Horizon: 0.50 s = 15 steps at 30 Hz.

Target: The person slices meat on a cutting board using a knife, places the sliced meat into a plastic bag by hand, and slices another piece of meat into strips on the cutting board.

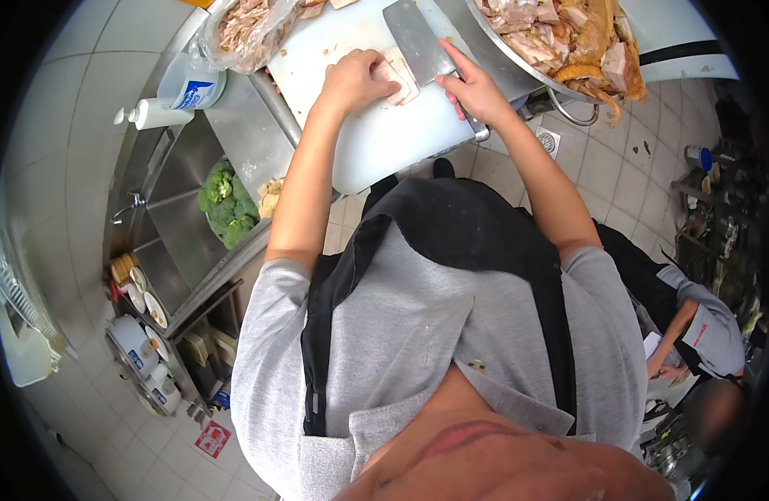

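Observation:
My right hand [478, 93] is wrapped round the handle of a cleaver [416, 40], whose broad blade points away over the white cutting board [372, 154]. A pale, flat piece of meat [407, 79] lies on the board just left of the blade. My left hand [355, 82] holds this piece, fingers curled and thumb against its near side. Whether the blade touches the meat, I cannot tell. Beyond my left hand, a clear plastic bag [252, 33] of sliced meat sits at the board's far left.
A large metal basin [559, 86] heaped with cooked poultry [589, 37] stands to the right. On the left are a plastic tub [186, 83], a white bottle [161, 113] and a sink [180, 163] with broccoli [226, 204]. Another person [705, 330] is at the lower right.

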### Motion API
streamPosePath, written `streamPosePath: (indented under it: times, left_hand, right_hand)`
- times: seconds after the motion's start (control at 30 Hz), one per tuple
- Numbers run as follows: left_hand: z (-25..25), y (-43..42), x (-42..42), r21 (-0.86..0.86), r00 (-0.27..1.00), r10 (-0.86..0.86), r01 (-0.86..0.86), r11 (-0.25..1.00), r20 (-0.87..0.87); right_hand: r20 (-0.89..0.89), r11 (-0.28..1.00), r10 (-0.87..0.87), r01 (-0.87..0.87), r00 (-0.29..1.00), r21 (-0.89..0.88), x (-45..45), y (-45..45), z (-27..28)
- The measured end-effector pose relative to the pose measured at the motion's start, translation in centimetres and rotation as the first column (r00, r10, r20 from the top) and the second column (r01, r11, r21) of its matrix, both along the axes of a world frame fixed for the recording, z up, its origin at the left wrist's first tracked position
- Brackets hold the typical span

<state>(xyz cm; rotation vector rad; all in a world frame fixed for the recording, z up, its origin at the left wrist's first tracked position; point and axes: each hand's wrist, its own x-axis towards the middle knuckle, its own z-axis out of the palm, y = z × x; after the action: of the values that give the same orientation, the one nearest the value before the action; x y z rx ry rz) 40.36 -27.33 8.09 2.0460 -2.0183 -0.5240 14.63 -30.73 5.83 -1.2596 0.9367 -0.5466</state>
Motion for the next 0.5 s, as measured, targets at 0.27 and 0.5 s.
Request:
streamPosePath:
  times: [0.27,0.5]
  left_hand:
    - [0.3,1.5,1.2,0.251,0.875,0.13,-0.01,0.968,-0.466]
    - [-0.5,4.7,6.4,0.207,0.866,0.259,-0.185,0.961,-0.427]
  right_hand:
    - [-0.032,1.0,0.007,-0.006,0.999,0.005,-0.1,0.1,0.6]
    - [-0.039,1.0,0.007,-0.008,0.999,-0.017,0.1,0.5,1.4]
